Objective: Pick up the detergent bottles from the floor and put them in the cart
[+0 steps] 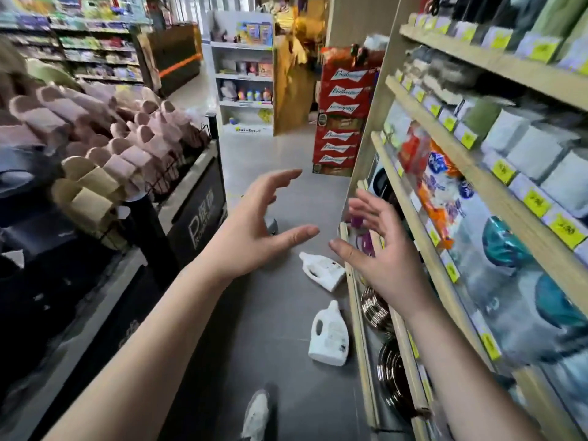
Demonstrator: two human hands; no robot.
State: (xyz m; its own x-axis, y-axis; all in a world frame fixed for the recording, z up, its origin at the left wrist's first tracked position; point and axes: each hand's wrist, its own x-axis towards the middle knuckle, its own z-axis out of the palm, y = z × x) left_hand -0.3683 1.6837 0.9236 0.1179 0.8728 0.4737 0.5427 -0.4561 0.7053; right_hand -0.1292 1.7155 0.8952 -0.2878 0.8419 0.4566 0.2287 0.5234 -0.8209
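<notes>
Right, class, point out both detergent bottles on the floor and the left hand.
nearer detergent bottle [331, 340], head view, white body
farther detergent bottle [329, 269], head view, white body
left hand [254, 232], head view, middle

We see both hands empty, left hand [254, 230] and right hand [378, 253] outstretched, fingers spread, seemingly slightly curled.

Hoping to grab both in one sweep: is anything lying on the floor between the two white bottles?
No. The head view shows only bare grey floor between the far bottle and the near bottle.
</notes>
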